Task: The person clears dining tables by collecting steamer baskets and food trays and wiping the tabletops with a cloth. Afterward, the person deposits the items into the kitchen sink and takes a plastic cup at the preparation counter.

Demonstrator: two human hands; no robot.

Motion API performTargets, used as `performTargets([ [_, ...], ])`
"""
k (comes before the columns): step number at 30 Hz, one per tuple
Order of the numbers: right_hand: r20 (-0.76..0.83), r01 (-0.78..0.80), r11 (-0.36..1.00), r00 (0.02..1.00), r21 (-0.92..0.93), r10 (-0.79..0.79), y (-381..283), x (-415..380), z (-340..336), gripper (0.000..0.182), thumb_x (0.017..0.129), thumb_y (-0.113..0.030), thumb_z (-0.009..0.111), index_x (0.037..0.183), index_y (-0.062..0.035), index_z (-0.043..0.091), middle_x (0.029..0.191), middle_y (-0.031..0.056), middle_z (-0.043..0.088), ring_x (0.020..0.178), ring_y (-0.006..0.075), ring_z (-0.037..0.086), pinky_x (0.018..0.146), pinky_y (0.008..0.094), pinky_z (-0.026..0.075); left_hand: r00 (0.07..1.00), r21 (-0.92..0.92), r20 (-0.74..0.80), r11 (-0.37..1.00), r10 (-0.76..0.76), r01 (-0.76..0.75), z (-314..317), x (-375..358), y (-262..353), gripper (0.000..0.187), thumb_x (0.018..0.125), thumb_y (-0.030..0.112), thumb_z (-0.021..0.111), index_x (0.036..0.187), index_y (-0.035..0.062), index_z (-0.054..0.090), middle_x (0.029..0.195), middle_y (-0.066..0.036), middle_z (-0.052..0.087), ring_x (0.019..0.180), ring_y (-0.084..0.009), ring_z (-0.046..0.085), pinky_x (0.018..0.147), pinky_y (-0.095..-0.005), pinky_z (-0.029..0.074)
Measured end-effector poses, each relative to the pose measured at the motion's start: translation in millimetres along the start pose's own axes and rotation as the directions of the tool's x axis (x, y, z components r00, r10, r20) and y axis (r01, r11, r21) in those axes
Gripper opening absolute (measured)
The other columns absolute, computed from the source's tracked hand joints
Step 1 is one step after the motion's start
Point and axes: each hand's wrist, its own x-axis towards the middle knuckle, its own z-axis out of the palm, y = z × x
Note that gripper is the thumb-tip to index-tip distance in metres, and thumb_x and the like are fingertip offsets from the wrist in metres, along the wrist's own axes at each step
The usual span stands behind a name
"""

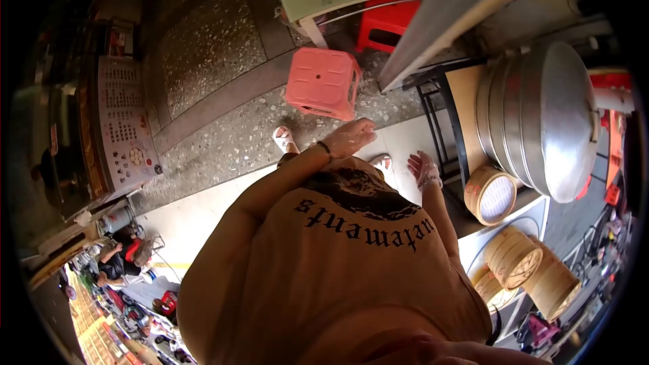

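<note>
Person stands on the pale tiled floor point(209, 213), mid-frame, facing the top of the frame. Left hand point(348, 138) hangs over the shirt front, whitish smears on the skin; fingers lie close together and bent, nothing visible in that grip, though the palm side is hidden, so whether it is fully closed cannot be told. Nearest to it: the square pink plastic stool point(319, 80), upper centre, apart from it. Right hand point(424, 167), right of centre, also whitened; fingers spread, no object seen in the grip.

To its right, the small round bamboo steamer point(476, 193) with a pale liner rests near the dark-edged, tan-topped bench point(465, 101), just beside the tall silver metal steamer stack point(515, 122); the hand does not touch it.

Judged handling: elbows in suit this narrow standing room; a bare hand best stays off the metal wall, possibly hot. The bamboo rim likely takes a two-sided hold well; fingers on the liner would likely smear it. Feet are safest clear of the stool legs.
</note>
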Motion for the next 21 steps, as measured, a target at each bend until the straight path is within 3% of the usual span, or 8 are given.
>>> performTargets([
  [7, 0.249, 0.129, 0.946, 0.967, -0.297, -0.054, 60.2, -1.1, 310.9, 0.041, 0.089, -0.031, 0.056, 0.119, -0.0042, 0.052, 0.103, 0.0126, 0.06, 0.087, 0.0244, 0.06, 0.075, 0.0361, 0.052, 0.976, -0.228, -0.207, 0.973, -0.074, 0.025, -223.9, -117.7, -107.7, 0.043, 0.092, 0.032, 0.053, 0.12, -0.0005, 0.049, 0.106, -0.017, 0.059, 0.093, -0.0217, 0.059, 0.08, -0.0314, 0.047],
  [10, 0.357, 0.135, 0.897, 0.934, -0.421, 0.027, 100.4, -20.3, 451.1, 0.036, 0.09, -0.032, 0.052, 0.114, -0.0058, 0.052, 0.095, 0.0097, 0.061, 0.082, 0.021, 0.06, 0.069, 0.0346, 0.052, 0.84, -0.574, -0.376, 0.81, -0.391, 0.12, -348.1, -190.0, -137.0, 0.038, 0.089, 0.025, 0.056, 0.12, 0.0027, 0.051, 0.098, -0.007, 0.06, 0.087, -0.0138, 0.057, 0.076, -0.0271, 0.047],
  [12, 0.47, 0.185, 0.758, 0.865, -0.625, 0.176, 102.9, -41.8, 533.6, 0.032, 0.091, -0.031, 0.051, 0.111, -0.0065, 0.053, 0.096, 0.0092, 0.06, 0.08, 0.0203, 0.06, 0.069, 0.0344, 0.051, 0.703, -0.576, -0.556, 0.815, -0.444, 0.059, -407.3, -237.4, -152.2, 0.033, 0.09, 0.023, 0.056, 0.118, 0.0071, 0.052, 0.104, -0.006, 0.06, 0.094, -0.018, 0.06, 0.082, -0.0315, 0.048],
  [16, 0.631, 0.365, 0.771, 0.774, -0.522, 0.06, 71.3, -31.8, 645.4, 0.029, 0.086, -0.029, 0.057, 0.105, -0.0074, 0.057, 0.1, 0.0119, 0.061, 0.087, 0.0232, 0.061, 0.071, 0.0366, 0.052, 0.545, -0.642, -0.66, 0.765, -0.516, -0.054, -501.2, -275.6, -180.9, 0.033, 0.091, 0.022, 0.054, 0.119, 0.0057, 0.051, 0.106, -0.009, 0.059, 0.094, -0.0195, 0.059, 0.082, -0.0316, 0.048],
  [18, 0.777, 0.814, 0.41, 0.548, -0.411, -0.309, 41.4, 35.6, 664.3, 0.035, 0.081, -0.032, 0.062, 0.104, -0.006, 0.058, 0.102, 0.0163, 0.063, 0.096, 0.0293, 0.061, 0.077, 0.0393, 0.051, 0.557, -0.67, -0.641, 0.739, -0.528, -0.071, -523.1, -260.8, -194.3, 0.034, 0.091, 0.023, 0.054, 0.121, 0.0062, 0.049, 0.107, -0.009, 0.058, 0.094, -0.0202, 0.059, 0.082, -0.0321, 0.048],
  [19, 0.46, 0.754, 0.284, 0.606, -0.592, -0.649, -11.1, 48.7, 687.7, 0.042, 0.079, -0.035, 0.063, 0.107, -0.0042, 0.058, 0.107, 0.0205, 0.062, 0.101, 0.0344, 0.059, 0.084, 0.0409, 0.048, 0.551, -0.684, -0.644, 0.722, -0.531, -0.103, -551.6, -238.7, -197.0, 0.036, 0.092, 0.024, 0.054, 0.122, 0.0068, 0.048, 0.108, -0.01, 0.057, 0.095, -0.021, 0.059, 0.082, -0.0326, 0.048],
  [20, 0.334, 0.583, 0.386, 0.77, -0.715, -0.544, -63.1, 41.0, 708.0, 0.052, 0.078, -0.039, 0.063, 0.114, -0.0022, 0.056, 0.111, 0.0209, 0.061, 0.102, 0.0356, 0.058, 0.088, 0.0409, 0.046, 0.622, -0.707, -0.566, 0.706, -0.541, -0.028, -572.8, -216.6, -196.4, 0.039, 0.092, 0.025, 0.053, 0.125, 0.005, 0.045, 0.111, -0.012, 0.056, 0.095, -0.0225, 0.059, 0.084, -0.0339, 0.048],
  [21, 0.171, 0.635, 0.341, 0.604, -0.693, -0.778, -78.4, 83.5, 706.2, 0.061, 0.077, -0.043, 0.063, 0.121, -0.0016, 0.052, 0.113, 0.021, 0.06, 0.105, 0.0357, 0.057, 0.09, 0.0411, 0.045, 0.677, -0.698, -0.506, 0.715, -0.534, 0.042, -585.6, -198.8, -190.8, 0.041, 0.092, 0.026, 0.053, 0.125, 0.0042, 0.045, 0.111, -0.012, 0.056, 0.095, -0.0227, 0.059, 0.084, -0.0342, 0.048],
])
